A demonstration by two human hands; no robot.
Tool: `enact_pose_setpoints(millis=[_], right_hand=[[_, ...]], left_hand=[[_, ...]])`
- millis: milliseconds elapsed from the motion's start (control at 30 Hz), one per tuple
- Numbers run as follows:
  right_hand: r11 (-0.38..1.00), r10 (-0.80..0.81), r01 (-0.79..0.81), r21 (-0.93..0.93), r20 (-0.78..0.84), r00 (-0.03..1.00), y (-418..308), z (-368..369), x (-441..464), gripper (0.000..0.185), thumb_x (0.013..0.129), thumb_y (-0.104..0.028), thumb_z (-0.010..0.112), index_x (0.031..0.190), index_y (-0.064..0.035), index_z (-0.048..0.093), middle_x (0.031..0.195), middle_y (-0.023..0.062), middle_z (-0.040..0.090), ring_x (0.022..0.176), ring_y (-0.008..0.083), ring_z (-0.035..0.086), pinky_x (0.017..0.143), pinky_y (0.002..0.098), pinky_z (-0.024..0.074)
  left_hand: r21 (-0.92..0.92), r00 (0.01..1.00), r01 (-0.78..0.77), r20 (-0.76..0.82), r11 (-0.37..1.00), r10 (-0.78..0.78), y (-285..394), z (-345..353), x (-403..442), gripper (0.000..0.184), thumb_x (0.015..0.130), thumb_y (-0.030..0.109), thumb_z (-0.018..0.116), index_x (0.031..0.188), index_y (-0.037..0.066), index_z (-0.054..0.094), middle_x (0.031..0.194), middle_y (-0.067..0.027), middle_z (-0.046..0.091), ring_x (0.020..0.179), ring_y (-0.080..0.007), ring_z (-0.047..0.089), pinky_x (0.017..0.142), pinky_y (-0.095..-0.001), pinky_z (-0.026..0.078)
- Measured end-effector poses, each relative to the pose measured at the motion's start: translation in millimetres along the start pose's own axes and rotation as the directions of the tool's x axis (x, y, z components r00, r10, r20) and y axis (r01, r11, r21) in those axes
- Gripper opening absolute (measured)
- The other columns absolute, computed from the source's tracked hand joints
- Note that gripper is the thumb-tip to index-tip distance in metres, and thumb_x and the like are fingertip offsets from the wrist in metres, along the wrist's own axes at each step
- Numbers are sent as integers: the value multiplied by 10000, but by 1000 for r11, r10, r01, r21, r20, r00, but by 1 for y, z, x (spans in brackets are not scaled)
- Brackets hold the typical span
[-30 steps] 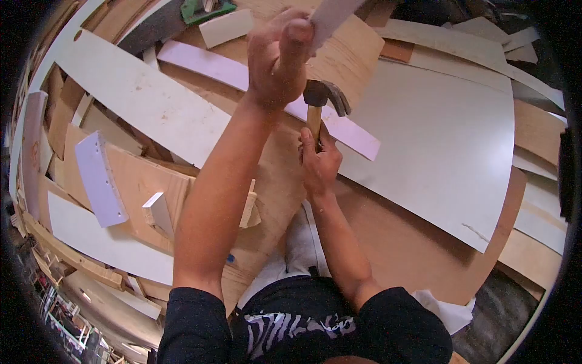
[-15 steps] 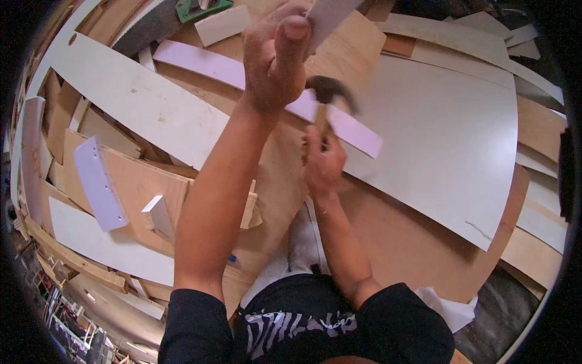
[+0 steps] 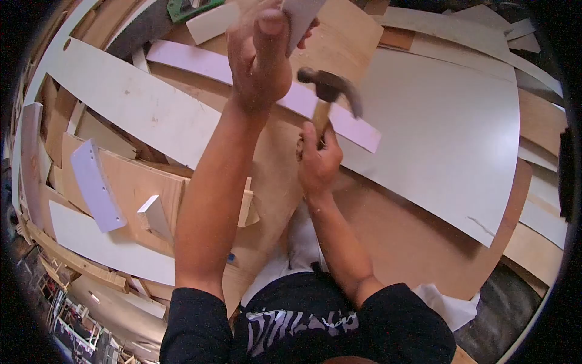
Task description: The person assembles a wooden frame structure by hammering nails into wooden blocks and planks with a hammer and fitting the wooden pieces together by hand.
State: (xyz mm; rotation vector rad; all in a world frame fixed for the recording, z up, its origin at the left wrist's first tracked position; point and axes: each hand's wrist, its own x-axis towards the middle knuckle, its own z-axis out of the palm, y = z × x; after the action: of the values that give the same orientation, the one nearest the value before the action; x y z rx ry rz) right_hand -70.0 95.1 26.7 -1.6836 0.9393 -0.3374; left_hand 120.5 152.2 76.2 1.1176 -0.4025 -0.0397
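My left hand (image 3: 260, 57) is raised near the top of the view, wrapped round a pale board piece (image 3: 300, 21) that reaches the upper edge. In my right hand (image 3: 319, 155) is a claw hammer (image 3: 327, 91) with a wooden handle, its dark head up and a little blurred. A long pinkish-white strip (image 3: 357, 130) lies behind the hammer and my left wrist, across the plywood sheet (image 3: 279, 158).
A large white panel (image 3: 442, 133) lies on the right over a brown board (image 3: 394, 230). On the left are a long white board (image 3: 133, 91), a lilac piece with holes (image 3: 97, 185) and a small white-faced block (image 3: 156, 215). A saw (image 3: 142, 27) with green handle (image 3: 194, 7) rests at upper left.
My left hand and the board piece have shifted left and slightly up in view. The hammer head has tilted, and its striking end now shows clear of my left hand.
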Motion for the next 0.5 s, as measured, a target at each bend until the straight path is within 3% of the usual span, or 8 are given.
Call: enact_pose_setpoints(millis=[33, 67, 133, 200, 233, 300, 433, 500], right_hand=[[1000, 2, -2, 2, 0, 1000, 6, 1, 5, 327, 1007, -255, 663, 1205, 4, 677, 808, 22, 645, 612, 55, 545, 529, 233, 443], [912, -332, 323, -252, 8, 943, 14, 2, 16, 355, 1007, -252, 664, 1250, 7, 656, 815, 21, 638, 611, 52, 539, 522, 229, 437], [661, -620, 579, -477, 87, 780, 8, -1, 21, 388, 1007, -250, 664, 1294, 9, 634, 822, 19, 631, 610, 48, 532, 514, 226, 432], [994, -97, 96, -57, -21, 995, -1, -7, 5, 399, 1012, -228, 657, 1328, 11, 612, 835, 22, 624, 607, 45, 518, 510, 222, 424], [990, -55, 58, 132, -31, 998, -15, -7, -2, 386, 1016, -207, 649, 1329, 16, 612, 821, 14, 609, 602, 38, 504, 508, 217, 419], [994, -88, 88, 64, -2, 996, -12, -13, 0, 383, 1018, -204, 647, 1330, 17, 612, 813, 9, 606, 601, 37, 498, 508, 215, 417], [984, -152, 152, -96, 14, 988, 7, -7, 2, 407, 1009, -196, 657, 1347, 24, 601, 779, -3, 592, 602, 35, 486, 516, 209, 416], [968, -200, 196, -159, -7, 980, 14, -3, 4, 414, 1005, -194, 661, 1349, 26, 599, 774, -3, 592, 603, 37, 486, 521, 207, 417]], left_hand=[[-11, 1000, 2, -2, 1000, -2, -1, 1, 1, 1021, 871, 900, 268, 1167, -19, 601, 953, -161, 728, 819, -267, 730, 712, -397, 582], [-16, 1000, 2, -3, 1000, -2, -3, -1, 1, 1024, 869, 902, 266, 1166, -19, 602, 951, -160, 728, 818, -267, 729, 713, -398, 582], [-45, 1000, 16, 13, 999, -16, -6, -5, 6, 1030, 864, 907, 264, 1164, -19, 602, 949, -159, 727, 818, -267, 727, 714, -399, 581], [-94, 999, 43, 27, 995, -41, -10, -11, 10, 1036, 860, 912, 262, 1162, -18, 603, 947, -158, 726, 817, -267, 726, 716, -401, 581], [-106, 999, 39, 11, 994, -38, -4, -5, 5, 1035, 861, 903, 292, 1173, -35, 599, 962, -164, 717, 835, -258, 714, 728, -387, 574], [-146, 999, 14, -32, 989, -19, 7, 7, -1, 1039, 867, 874, 383, 1204, -86, 590, 1007, -182, 689, 889, -230, 680, 762, -345, 551], [-44, 1000, -24, 12, 999, 25, 0, 0, 5, 1093, 816, 921, 388, 1196, -83, 592, 975, -165, 692, 854, -226, 675, 743, -354, 545], [-148, 986, 137, -73, 979, -149, -6, -6, 10, 1047, 857, 915, 249, 1141, -24, 612, 939, -155, 725, 826, -272, 722, 720, -406, 582]])
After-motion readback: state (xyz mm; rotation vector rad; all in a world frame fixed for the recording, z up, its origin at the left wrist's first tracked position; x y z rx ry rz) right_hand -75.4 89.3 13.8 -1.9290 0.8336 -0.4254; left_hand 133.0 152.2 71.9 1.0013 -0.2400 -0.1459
